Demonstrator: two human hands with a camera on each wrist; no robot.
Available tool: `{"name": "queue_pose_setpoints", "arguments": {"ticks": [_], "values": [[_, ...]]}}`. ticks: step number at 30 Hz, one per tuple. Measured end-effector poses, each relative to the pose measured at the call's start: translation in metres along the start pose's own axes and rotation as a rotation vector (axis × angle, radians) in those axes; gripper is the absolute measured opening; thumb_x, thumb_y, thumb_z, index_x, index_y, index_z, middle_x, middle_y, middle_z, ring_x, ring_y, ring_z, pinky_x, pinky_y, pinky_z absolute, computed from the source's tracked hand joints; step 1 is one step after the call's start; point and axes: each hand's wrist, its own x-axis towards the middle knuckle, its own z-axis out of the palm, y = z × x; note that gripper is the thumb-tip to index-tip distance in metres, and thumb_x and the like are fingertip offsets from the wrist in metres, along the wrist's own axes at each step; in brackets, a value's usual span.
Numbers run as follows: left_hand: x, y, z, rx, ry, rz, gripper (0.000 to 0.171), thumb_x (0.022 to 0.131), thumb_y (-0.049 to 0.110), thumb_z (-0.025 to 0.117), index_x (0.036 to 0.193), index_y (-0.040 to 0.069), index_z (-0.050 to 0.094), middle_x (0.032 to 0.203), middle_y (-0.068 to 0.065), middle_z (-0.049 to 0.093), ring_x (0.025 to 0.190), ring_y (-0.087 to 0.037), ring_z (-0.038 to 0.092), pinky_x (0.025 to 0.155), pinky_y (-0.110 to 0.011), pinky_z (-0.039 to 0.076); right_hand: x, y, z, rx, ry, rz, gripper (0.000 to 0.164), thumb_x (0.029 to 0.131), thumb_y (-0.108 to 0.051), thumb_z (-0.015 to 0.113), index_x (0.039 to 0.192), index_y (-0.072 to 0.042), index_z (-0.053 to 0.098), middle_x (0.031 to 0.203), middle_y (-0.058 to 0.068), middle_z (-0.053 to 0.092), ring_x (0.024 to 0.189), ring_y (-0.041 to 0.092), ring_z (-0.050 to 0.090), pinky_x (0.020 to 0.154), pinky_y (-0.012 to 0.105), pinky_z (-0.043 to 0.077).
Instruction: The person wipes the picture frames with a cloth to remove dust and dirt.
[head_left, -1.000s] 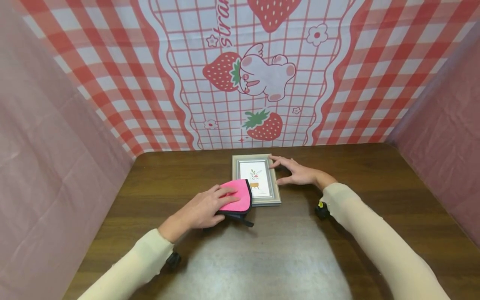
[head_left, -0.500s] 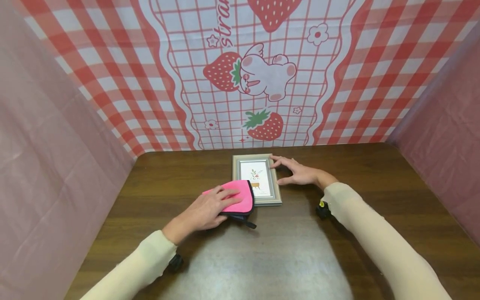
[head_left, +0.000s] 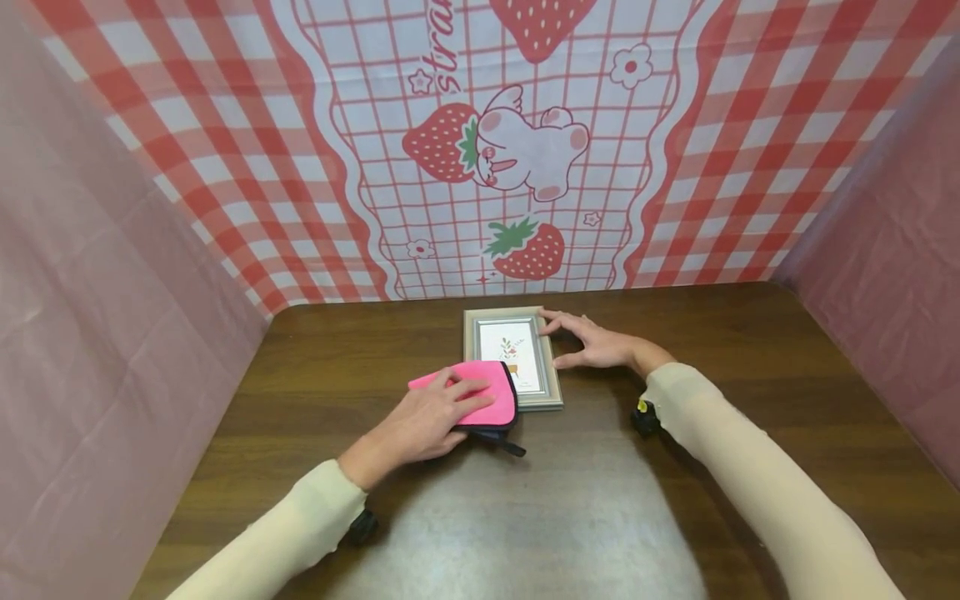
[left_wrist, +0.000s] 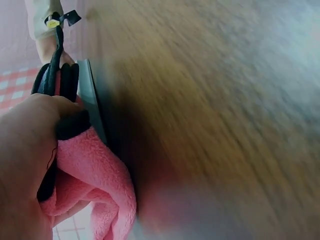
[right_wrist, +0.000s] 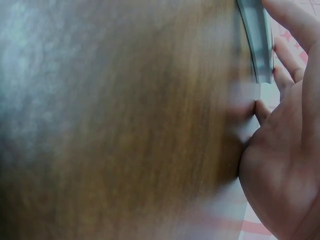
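My left hand [head_left: 424,418] grips a folded pink cloth [head_left: 493,400] with black edging, its fingers spread over the top. In the left wrist view the cloth [left_wrist: 92,167] shows plush pile and bunches beneath the hand. It covers the lower left part of a picture frame [head_left: 555,392] lying face up. The frame has a pale border, a silver inner band and a print [head_left: 531,350] of a plant. At the frame's right side is my right hand [head_left: 596,343], fingertips on the upper right edge and thumb lower down. The right wrist view shows the frame's side [right_wrist: 259,45] beside those fingers.
The brown wooden table [head_left: 540,508] spreads around the frame. Behind it hangs a red-and-white checked cloth [head_left: 360,167] with strawberries. Pink fabric walls [head_left: 97,292] stand at both sides. A dark strap loop [head_left: 512,447] sticks out from under the pink cloth.
My left hand has slid a little to the right with the pink cloth, which now covers more of the print's lower part. My right hand and the frame stay in place.
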Motion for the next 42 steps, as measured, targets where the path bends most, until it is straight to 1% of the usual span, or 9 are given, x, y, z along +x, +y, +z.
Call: {"name": "queue_pose_setpoints", "arguments": {"ticks": [4, 7, 13, 18, 23, 26, 32, 37, 42], "values": [[0.007, 0.006, 0.000, 0.030, -0.020, 0.017, 0.067, 0.096, 0.029, 0.090, 0.158, 0.025, 0.067, 0.164, -0.001, 0.065, 0.139, -0.031, 0.059, 0.082, -0.038, 0.067, -0.002, -0.005, -0.001, 0.014, -0.006, -0.001, 0.055, 0.099, -0.047, 0.085, 0.146, -0.026, 0.064, 0.189, 0.015, 0.026, 0.175, 0.051, 0.016, 0.132, 0.087, -0.009], [0.013, 0.011, 0.001, 0.054, -0.030, 0.031, 0.067, 0.096, 0.031, 0.090, 0.159, 0.025, 0.067, 0.164, -0.001, 0.065, 0.139, -0.032, 0.059, 0.091, -0.040, 0.066, -0.006, -0.012, -0.002, 0.029, -0.007, -0.020, 0.057, 0.100, -0.049, 0.082, 0.147, -0.022, 0.063, 0.188, 0.018, 0.026, 0.174, 0.053, 0.015, 0.130, 0.089, -0.010], [0.025, 0.022, 0.002, 0.080, -0.034, 0.046, 0.068, 0.097, 0.035, 0.089, 0.160, 0.026, 0.066, 0.164, 0.000, 0.065, 0.139, -0.030, 0.059, 0.108, -0.044, 0.062, -0.008, -0.016, -0.002, 0.015, -0.001, -0.019, 0.056, 0.102, -0.051, 0.080, 0.147, -0.024, 0.063, 0.189, 0.014, 0.026, 0.176, 0.048, 0.017, 0.133, 0.086, -0.008], [0.039, 0.033, 0.001, 0.086, -0.056, 0.049, 0.069, 0.100, 0.037, 0.086, 0.163, 0.028, 0.062, 0.167, 0.001, 0.062, 0.139, -0.028, 0.059, 0.104, -0.044, 0.063, -0.006, -0.008, -0.003, 0.032, -0.003, -0.041, 0.058, 0.101, -0.050, 0.081, 0.148, -0.022, 0.063, 0.189, 0.016, 0.026, 0.175, 0.051, 0.015, 0.130, 0.088, -0.010], [0.053, 0.043, 0.001, 0.073, -0.083, 0.044, 0.069, 0.102, 0.038, 0.084, 0.165, 0.029, 0.059, 0.170, 0.002, 0.060, 0.139, -0.027, 0.059, 0.101, -0.042, 0.064, 0.001, 0.015, -0.002, 0.021, -0.011, 0.003, 0.055, 0.099, -0.048, 0.085, 0.147, -0.031, 0.063, 0.190, 0.010, 0.025, 0.176, 0.050, 0.014, 0.133, 0.086, -0.011], [0.062, 0.049, 0.002, 0.079, -0.089, 0.050, 0.069, 0.102, 0.040, 0.083, 0.166, 0.030, 0.058, 0.170, 0.002, 0.060, 0.140, -0.026, 0.060, 0.102, -0.040, 0.064, 0.004, 0.023, -0.001, 0.021, -0.013, 0.000, 0.053, 0.100, -0.042, 0.085, 0.146, -0.031, 0.063, 0.190, 0.012, 0.026, 0.175, 0.052, 0.014, 0.131, 0.087, -0.011], [0.069, 0.056, 0.003, 0.077, -0.077, 0.044, 0.068, 0.102, 0.040, 0.082, 0.166, 0.032, 0.058, 0.167, 0.002, 0.062, 0.138, -0.025, 0.062, 0.101, -0.038, 0.064, -0.001, 0.007, -0.002, 0.016, -0.013, -0.055, 0.051, 0.103, -0.040, 0.080, 0.148, -0.024, 0.062, 0.189, 0.015, 0.026, 0.174, 0.052, 0.016, 0.128, 0.091, -0.009], [0.070, 0.057, 0.002, 0.074, -0.083, 0.032, 0.067, 0.103, 0.039, 0.081, 0.166, 0.032, 0.058, 0.165, 0.001, 0.063, 0.138, -0.026, 0.062, 0.102, -0.038, 0.064, -0.003, -0.009, -0.004, 0.003, -0.024, -0.021, 0.048, 0.105, -0.034, 0.079, 0.147, -0.020, 0.062, 0.188, 0.019, 0.025, 0.175, 0.051, 0.016, 0.131, 0.089, -0.009], [0.069, 0.055, 0.002, 0.067, -0.089, 0.025, 0.068, 0.103, 0.039, 0.082, 0.166, 0.033, 0.058, 0.164, 0.000, 0.064, 0.136, -0.026, 0.063, 0.103, -0.039, 0.063, 0.002, 0.006, -0.002, 0.023, -0.028, -0.008, 0.049, 0.104, -0.028, 0.080, 0.149, -0.019, 0.061, 0.189, 0.019, 0.023, 0.176, 0.050, 0.014, 0.132, 0.086, -0.012]]}}
